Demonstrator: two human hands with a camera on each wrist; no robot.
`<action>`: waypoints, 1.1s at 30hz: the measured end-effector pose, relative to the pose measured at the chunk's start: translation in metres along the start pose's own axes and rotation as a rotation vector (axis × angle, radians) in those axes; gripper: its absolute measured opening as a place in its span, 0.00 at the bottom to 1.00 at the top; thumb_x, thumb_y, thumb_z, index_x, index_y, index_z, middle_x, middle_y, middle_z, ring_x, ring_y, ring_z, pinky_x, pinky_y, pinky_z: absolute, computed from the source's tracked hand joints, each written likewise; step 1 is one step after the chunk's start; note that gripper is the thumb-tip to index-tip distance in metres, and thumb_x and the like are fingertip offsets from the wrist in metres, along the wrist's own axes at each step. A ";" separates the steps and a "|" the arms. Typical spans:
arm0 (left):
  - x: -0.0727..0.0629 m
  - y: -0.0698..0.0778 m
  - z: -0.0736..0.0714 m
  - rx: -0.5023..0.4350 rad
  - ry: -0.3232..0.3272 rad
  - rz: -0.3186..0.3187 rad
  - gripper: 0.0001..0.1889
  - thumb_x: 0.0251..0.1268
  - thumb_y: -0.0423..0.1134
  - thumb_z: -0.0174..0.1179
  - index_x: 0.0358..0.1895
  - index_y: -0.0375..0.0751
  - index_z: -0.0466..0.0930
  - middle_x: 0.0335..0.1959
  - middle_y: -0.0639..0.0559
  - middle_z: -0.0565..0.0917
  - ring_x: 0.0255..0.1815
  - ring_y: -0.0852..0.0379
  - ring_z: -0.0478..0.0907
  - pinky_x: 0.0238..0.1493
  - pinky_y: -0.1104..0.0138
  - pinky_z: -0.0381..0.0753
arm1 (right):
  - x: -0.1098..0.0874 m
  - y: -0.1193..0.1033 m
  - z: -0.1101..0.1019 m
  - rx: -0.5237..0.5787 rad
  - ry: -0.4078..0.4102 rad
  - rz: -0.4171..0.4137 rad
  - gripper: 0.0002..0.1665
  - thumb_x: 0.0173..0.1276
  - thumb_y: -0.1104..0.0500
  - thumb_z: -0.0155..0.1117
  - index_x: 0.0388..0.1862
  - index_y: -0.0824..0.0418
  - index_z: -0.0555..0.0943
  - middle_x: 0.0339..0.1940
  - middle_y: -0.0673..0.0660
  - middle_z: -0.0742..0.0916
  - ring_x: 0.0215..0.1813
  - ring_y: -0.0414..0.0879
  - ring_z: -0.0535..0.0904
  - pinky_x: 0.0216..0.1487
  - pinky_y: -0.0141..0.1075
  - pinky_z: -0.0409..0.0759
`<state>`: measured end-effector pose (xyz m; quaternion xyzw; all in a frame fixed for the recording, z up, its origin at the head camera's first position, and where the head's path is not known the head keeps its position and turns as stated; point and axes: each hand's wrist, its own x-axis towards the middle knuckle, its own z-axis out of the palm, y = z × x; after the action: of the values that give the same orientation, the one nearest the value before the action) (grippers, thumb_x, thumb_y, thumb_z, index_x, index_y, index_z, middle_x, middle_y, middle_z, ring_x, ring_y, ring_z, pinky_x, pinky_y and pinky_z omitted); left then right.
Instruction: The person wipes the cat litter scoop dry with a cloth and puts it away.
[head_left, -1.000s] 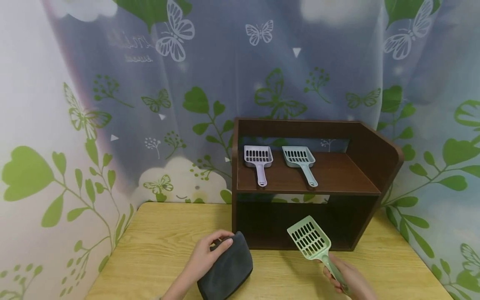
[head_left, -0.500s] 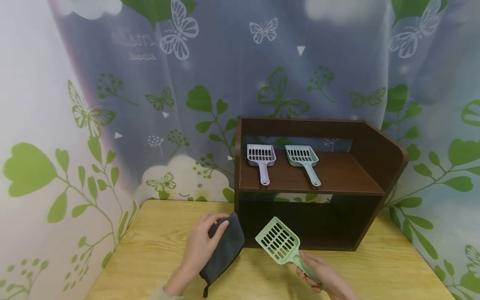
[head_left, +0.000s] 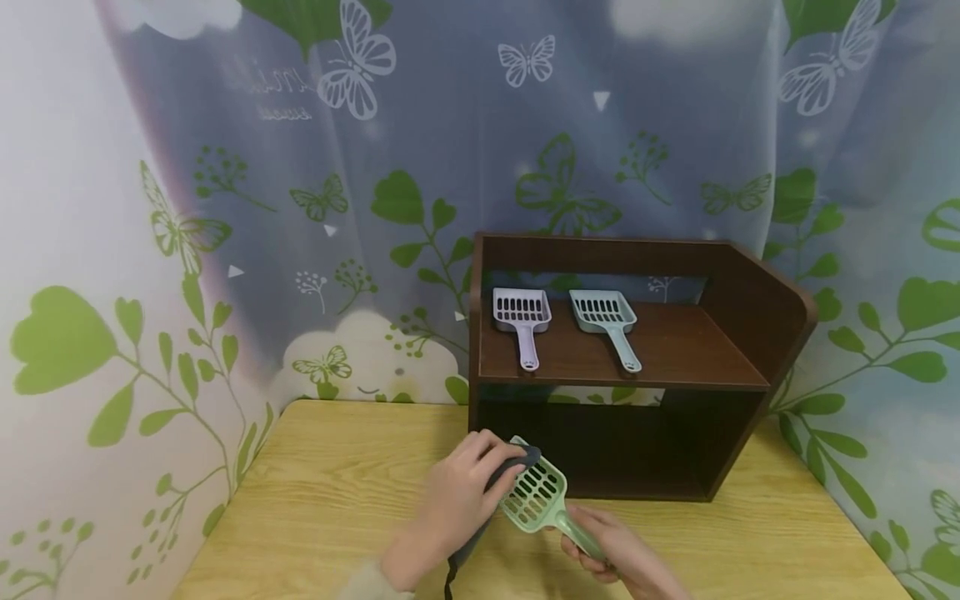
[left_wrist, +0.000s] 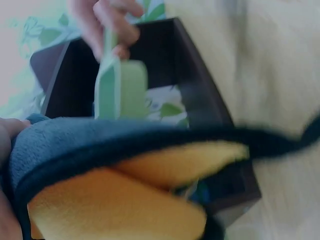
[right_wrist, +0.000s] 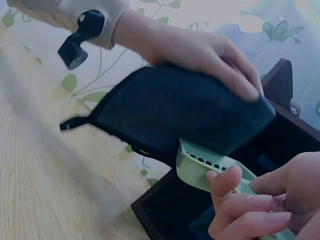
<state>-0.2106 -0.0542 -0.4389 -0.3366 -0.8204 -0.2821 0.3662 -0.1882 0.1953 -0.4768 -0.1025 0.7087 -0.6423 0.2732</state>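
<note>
Green scoop point(head_left: 557, 517), held above the counter point(head_left: 352, 467), just in front of the left front corner of the brown shelf point(head_left: 723, 354) that stands at the counter's far edge. Half a second ago I had it farther right, clear of the dark cloth point(right_wrist: 165, 110). Now the two have closed up: in the head view the cloth lies across the scoop's far left corner. They look to be touching; how hard the cloth presses, I cannot tell.

Right hand point(head_left: 618, 546): fingers wrapped round the handle, pan tilted up and leftward. Left hand point(head_left: 465, 492): fingers and thumb grasping the cloth by its upper end, the rest hanging down toward the counter. My left wrist view shows its orange inner faces; whether both sides of the pan are covered stays hidden.

Meaning, as I judge it: the hands are past the approach and into cloth-on-scoop work, starting at the pan's rim. Purple scoop point(head_left: 527, 346) and blue scoop point(head_left: 621, 346) lie unmoved on the upper board, handles toward its front edge.
</note>
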 end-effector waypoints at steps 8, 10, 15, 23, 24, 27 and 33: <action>-0.012 0.009 0.034 0.060 -0.047 0.004 0.07 0.59 0.43 0.75 0.40 0.54 0.88 0.35 0.60 0.79 0.33 0.63 0.76 0.28 0.76 0.76 | 0.005 -0.010 0.012 -0.009 0.052 0.017 0.29 0.84 0.42 0.41 0.54 0.65 0.78 0.26 0.47 0.78 0.16 0.33 0.57 0.17 0.25 0.55; -0.015 0.009 0.039 0.076 -0.057 0.005 0.07 0.59 0.44 0.75 0.40 0.54 0.89 0.35 0.60 0.80 0.32 0.64 0.75 0.28 0.77 0.75 | 0.007 -0.012 0.014 -0.021 0.074 0.021 0.29 0.84 0.42 0.41 0.55 0.66 0.77 0.26 0.47 0.78 0.16 0.33 0.57 0.17 0.24 0.54; -0.018 0.006 0.047 0.113 -0.085 0.015 0.05 0.61 0.45 0.73 0.40 0.55 0.91 0.36 0.61 0.80 0.32 0.65 0.74 0.28 0.78 0.73 | 0.009 -0.012 0.017 -0.039 0.081 -0.017 0.29 0.86 0.46 0.38 0.52 0.70 0.76 0.24 0.48 0.76 0.14 0.32 0.55 0.16 0.24 0.53; -0.018 -0.005 0.046 0.286 -0.078 0.115 0.06 0.57 0.48 0.76 0.37 0.60 0.92 0.33 0.62 0.79 0.32 0.64 0.72 0.30 0.74 0.73 | 0.015 -0.012 0.021 -0.077 0.075 -0.055 0.27 0.86 0.47 0.38 0.47 0.67 0.77 0.21 0.48 0.75 0.13 0.32 0.55 0.14 0.25 0.53; -0.018 -0.005 0.046 0.320 -0.069 0.137 0.06 0.56 0.48 0.77 0.37 0.60 0.92 0.33 0.62 0.79 0.32 0.64 0.72 0.30 0.74 0.73 | 0.015 -0.013 0.022 -0.077 0.073 -0.049 0.27 0.86 0.46 0.39 0.47 0.66 0.77 0.21 0.48 0.75 0.13 0.33 0.55 0.15 0.25 0.53; -0.016 -0.010 0.043 0.394 -0.044 0.186 0.08 0.54 0.50 0.77 0.37 0.60 0.91 0.32 0.61 0.79 0.32 0.62 0.73 0.29 0.71 0.71 | 0.015 -0.013 0.023 -0.075 0.070 -0.040 0.27 0.85 0.45 0.39 0.48 0.66 0.77 0.22 0.48 0.74 0.14 0.34 0.54 0.15 0.25 0.53; -0.014 -0.026 0.034 0.459 -0.034 0.211 0.08 0.55 0.47 0.77 0.36 0.56 0.90 0.33 0.58 0.79 0.32 0.60 0.74 0.29 0.69 0.70 | 0.015 -0.015 0.026 -0.077 0.058 -0.054 0.27 0.86 0.47 0.39 0.48 0.67 0.78 0.21 0.48 0.74 0.14 0.34 0.55 0.15 0.25 0.53</action>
<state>-0.2375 -0.0511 -0.4748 -0.3332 -0.8291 -0.0431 0.4468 -0.1901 0.1630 -0.4666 -0.1136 0.7373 -0.6245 0.2310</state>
